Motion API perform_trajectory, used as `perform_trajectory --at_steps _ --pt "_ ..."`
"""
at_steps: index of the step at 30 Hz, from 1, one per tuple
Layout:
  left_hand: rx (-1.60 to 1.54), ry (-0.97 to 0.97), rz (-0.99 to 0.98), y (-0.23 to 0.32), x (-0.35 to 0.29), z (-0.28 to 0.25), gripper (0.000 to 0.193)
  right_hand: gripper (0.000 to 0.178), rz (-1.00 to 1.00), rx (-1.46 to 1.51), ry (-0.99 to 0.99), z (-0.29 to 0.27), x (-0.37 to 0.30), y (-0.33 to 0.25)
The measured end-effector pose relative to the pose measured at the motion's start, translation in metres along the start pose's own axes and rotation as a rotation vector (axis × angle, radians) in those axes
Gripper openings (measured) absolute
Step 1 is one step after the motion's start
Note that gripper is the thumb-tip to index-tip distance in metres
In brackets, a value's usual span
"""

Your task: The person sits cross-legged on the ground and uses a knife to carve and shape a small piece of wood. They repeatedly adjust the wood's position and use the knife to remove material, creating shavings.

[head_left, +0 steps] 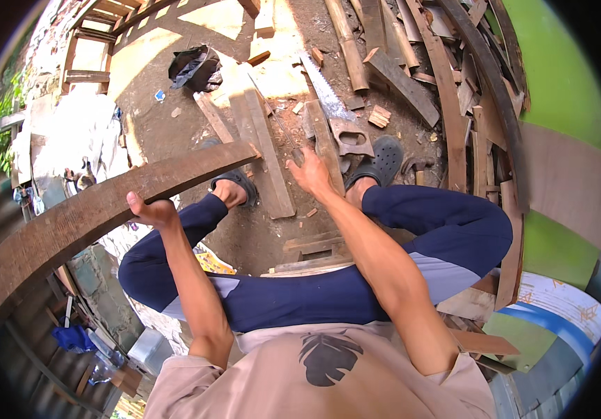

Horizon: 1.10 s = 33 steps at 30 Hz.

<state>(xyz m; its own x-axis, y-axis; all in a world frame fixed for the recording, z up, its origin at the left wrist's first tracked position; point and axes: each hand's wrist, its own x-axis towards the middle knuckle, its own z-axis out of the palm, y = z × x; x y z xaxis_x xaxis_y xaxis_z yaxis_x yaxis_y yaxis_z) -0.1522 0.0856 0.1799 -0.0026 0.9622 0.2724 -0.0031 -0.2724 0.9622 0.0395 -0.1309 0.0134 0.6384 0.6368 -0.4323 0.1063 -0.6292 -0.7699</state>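
Note:
A long brown wooden plank [98, 199] slants across the left side, its far end above the ground near my left foot. My left hand [152, 211] grips it from its near edge, thumb against the face. Low between my feet, my right hand [309, 172] closes around the near end of a long thin rod-like tool [277, 120]; its exact kind is unclear. Just right of that hand lies a short board [325, 148]. A handsaw [351, 138] rests beyond it, blade pointing away. Left of the hand, a wider board [270, 157] lies on the dirt.
Stacked timber and offcuts [447, 91] line the right side, by a green panel [559, 77]. A black plastic bag [199, 68] sits ahead on the ground. Small wood blocks [379, 116] lie near my right clog [386, 159]. A wooden frame [87, 52] stands far left.

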Motion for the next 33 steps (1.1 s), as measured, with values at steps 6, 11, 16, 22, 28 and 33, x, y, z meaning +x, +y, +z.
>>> perform_trajectory --at_steps 6,11,16,22,28,33 --pt "-0.049 0.032 -0.077 0.001 0.004 0.009 0.077 0.034 0.066 0.13 -0.103 0.012 0.005 0.006" --pt "-0.02 0.065 -0.069 -0.01 0.017 0.003 0.08 0.032 0.153 0.13 -0.102 0.02 0.011 0.01" --pt "-0.004 0.132 -0.099 -0.022 0.024 -0.016 0.084 0.03 0.139 0.155 -0.096 0.044 0.01 0.022" --pt "-0.027 0.184 -0.143 -0.033 0.029 -0.036 0.08 0.031 0.08 0.092 -0.098 0.064 0.014 0.041" --pt "-0.045 0.174 -0.148 -0.033 0.028 -0.038 0.081 0.032 0.059 0.1 -0.143 0.043 0.018 0.015" --pt "-0.013 0.156 -0.137 -0.029 0.025 -0.028 0.082 0.03 0.158 0.057 -0.224 0.063 0.017 0.038"
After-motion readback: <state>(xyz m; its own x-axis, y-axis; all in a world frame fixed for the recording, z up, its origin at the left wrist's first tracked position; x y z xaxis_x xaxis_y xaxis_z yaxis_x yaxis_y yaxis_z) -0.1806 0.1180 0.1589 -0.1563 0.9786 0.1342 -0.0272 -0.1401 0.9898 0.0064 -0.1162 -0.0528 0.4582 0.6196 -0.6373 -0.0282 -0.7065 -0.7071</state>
